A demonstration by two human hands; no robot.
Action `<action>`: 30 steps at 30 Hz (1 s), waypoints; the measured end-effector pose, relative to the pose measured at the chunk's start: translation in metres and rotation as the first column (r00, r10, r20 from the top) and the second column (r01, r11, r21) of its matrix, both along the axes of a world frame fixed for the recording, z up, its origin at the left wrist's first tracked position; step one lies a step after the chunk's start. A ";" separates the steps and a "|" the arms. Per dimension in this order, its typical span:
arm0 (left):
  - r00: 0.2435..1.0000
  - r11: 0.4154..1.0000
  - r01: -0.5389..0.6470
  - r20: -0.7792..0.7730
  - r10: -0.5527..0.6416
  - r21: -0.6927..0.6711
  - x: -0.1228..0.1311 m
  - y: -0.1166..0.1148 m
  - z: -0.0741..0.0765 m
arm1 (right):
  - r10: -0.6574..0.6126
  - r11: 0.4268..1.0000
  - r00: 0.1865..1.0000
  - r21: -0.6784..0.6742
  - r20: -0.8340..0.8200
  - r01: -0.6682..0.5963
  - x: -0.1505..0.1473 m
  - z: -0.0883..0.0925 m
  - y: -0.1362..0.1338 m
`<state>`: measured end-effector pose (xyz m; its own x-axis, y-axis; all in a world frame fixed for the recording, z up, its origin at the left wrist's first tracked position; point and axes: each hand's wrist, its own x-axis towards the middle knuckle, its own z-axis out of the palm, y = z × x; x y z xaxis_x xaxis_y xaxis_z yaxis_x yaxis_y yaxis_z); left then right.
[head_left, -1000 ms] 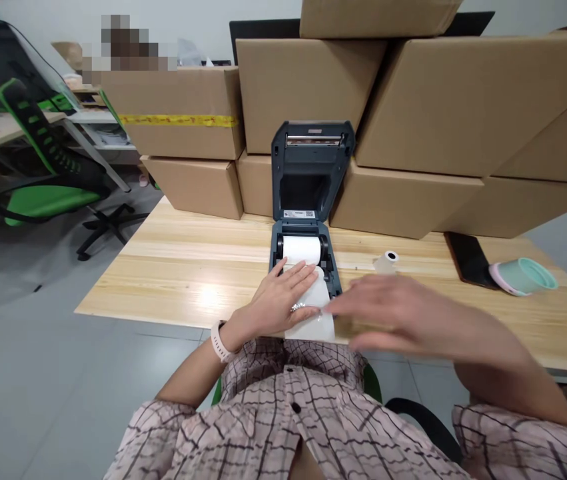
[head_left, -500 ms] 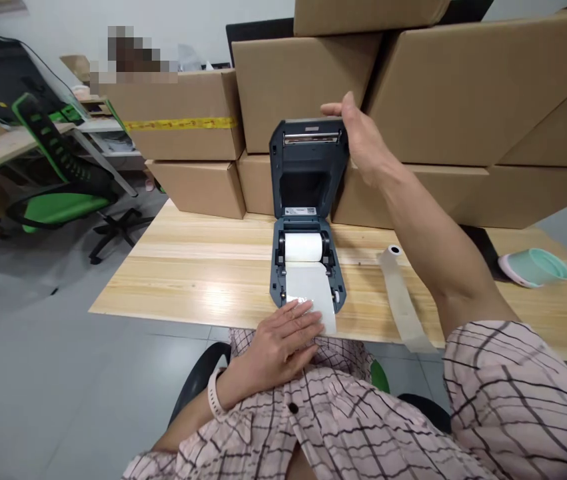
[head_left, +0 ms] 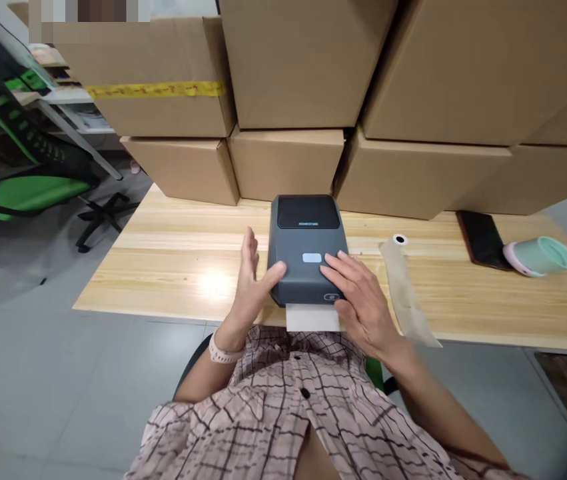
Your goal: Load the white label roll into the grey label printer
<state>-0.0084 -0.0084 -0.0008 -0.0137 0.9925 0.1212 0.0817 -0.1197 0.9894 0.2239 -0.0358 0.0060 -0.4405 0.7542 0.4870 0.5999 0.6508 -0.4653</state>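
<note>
Head view: dark gray printer [head_left: 308, 243] is parked near the front edge of the counter [head_left: 128, 267], lid down, white paper [head_left: 312, 319] poked out front. Its left side is overlapped by the thumb of the left hand [head_left: 252, 287], grip spread wide. Its front right is covered by the right hand [head_left: 363, 300], grip loosely spread, fingers laid on top.

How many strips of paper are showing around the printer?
2: one white strip at the front of the printer, one pale strip running from the small roll to the printer's right. More may be hidden inside it.
</note>
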 end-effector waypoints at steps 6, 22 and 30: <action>0.971 0.982 0.111 0.229 -0.075 -0.150 0.001 -0.003 -0.012 | -0.108 0.978 0.968 0.149 -0.226 0.144 -0.018 -0.031 -0.001; 0.951 0.901 -0.307 0.056 0.305 0.305 0.004 -0.056 -0.036 | -0.007 0.976 0.921 0.196 -0.390 0.091 -0.018 -0.041 0.007; 0.932 0.822 0.339 0.285 -0.225 -0.458 0.020 -0.066 -0.021 | -0.015 0.980 0.927 0.177 -0.376 0.087 -0.016 -0.029 0.007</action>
